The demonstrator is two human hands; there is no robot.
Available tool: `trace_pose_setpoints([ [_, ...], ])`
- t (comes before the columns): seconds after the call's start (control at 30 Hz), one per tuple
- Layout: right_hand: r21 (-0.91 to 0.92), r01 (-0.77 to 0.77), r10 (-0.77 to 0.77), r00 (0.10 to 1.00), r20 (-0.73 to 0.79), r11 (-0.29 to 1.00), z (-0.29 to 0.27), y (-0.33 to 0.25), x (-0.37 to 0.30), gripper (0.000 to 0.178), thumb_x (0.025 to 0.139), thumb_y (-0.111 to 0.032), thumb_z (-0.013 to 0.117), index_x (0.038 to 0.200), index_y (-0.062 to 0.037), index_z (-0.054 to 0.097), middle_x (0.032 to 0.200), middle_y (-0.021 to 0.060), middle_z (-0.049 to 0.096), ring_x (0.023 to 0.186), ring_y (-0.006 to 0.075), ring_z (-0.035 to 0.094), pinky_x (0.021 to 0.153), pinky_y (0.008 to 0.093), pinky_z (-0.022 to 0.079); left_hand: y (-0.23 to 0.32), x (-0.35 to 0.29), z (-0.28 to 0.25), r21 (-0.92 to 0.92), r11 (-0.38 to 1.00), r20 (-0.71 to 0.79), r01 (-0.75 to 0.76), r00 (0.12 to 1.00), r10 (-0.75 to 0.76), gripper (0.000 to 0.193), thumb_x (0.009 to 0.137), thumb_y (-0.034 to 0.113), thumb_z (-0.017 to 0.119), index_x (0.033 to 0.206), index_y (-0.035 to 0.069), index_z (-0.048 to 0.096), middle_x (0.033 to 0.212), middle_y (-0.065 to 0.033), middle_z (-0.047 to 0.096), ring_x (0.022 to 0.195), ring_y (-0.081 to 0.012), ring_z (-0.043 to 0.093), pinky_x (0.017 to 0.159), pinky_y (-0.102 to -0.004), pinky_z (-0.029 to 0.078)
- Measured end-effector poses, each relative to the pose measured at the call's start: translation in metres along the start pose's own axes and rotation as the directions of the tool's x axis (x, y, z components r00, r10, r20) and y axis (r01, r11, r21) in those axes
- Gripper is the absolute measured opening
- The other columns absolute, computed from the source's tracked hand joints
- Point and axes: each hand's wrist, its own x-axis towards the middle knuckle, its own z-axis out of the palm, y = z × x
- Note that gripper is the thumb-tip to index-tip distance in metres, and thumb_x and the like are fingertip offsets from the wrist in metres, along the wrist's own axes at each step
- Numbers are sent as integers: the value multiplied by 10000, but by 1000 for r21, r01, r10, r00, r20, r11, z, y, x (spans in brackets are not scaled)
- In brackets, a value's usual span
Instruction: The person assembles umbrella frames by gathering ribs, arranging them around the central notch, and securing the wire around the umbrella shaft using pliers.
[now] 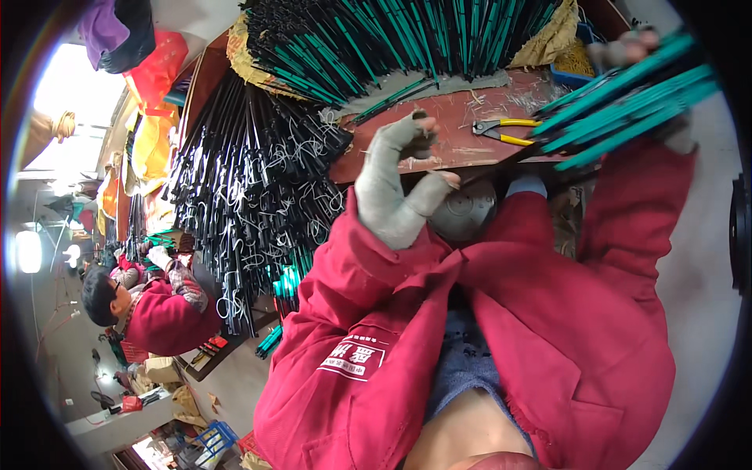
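My left hand (399, 184), in a grey fingerless glove, is raised at the near edge of the red-brown tabletop (446, 117). Its thumb stands apart from the loosely curled fingers, and nothing is between them. At the right, my right hand (627, 48), gloved the same way, is wrapped round a bundle of green-and-black rods (627, 110). The bundle hides most of the palm and is slightly blurred. Its dark thin ends point down-left, toward my left thumb; whether they touch, I cannot tell. Yellow-handled pliers (505, 131) lie on the table between my hands.
Green-and-black rods (423, 39) are heaped at the table's far side on yellow sacking (548, 35). A blue basket (576, 59) stands beyond the pliers. Black rods with white cords (251, 172) hang over the left edge. A co-worker (168, 309) sits further left.
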Motion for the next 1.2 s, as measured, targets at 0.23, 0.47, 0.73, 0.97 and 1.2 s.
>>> trace_pose_setpoints([
  [0.23,68,-274,282,946,-158,959,142,151,16,484,646,-81,716,1080,-53,505,980,24,574,891,119,536,781,280,444,-52,5,2,24,999,54,-23,998,21,650,690,22,641,1258,6,325,1136,-145,490,1071,-217,483,852,-295,407],
  [0.47,-240,-271,176,919,-353,932,157,140,23,603,661,-165,737,1171,-26,447,1038,62,557,999,173,501,874,297,386,-68,15,-20,77,997,-88,0,996,7,443,758,-49,552,1168,-9,390,1044,-76,504,898,-113,525,756,-240,453],
  [0.73,-808,-28,-478,795,-375,588,184,92,-2,298,731,-83,638,996,-3,529,963,124,545,760,225,531,684,286,445,-59,9,-18,411,912,-136,16,990,44,384,718,-72,570,1073,-7,440,976,-77,533,852,-116,542,764,-237,442],
  [0.97,-639,-206,-56,930,-364,741,181,134,0,457,717,6,537,1160,-45,435,1007,152,524,935,288,532,813,329,424,-61,2,-19,422,903,-27,-78,995,99,363,725,-27,581,1066,-15,457,969,-69,539,871,-132,537,782,-255,436],
  [1.2,-643,-215,45,962,-271,735,193,148,-3,626,758,-61,550,1317,-88,269,1009,188,488,925,327,511,783,356,427,-60,-8,-24,418,896,-184,146,980,-74,366,640,28,676,965,28,506,877,-86,552,796,-192,562,725,-294,446],
])
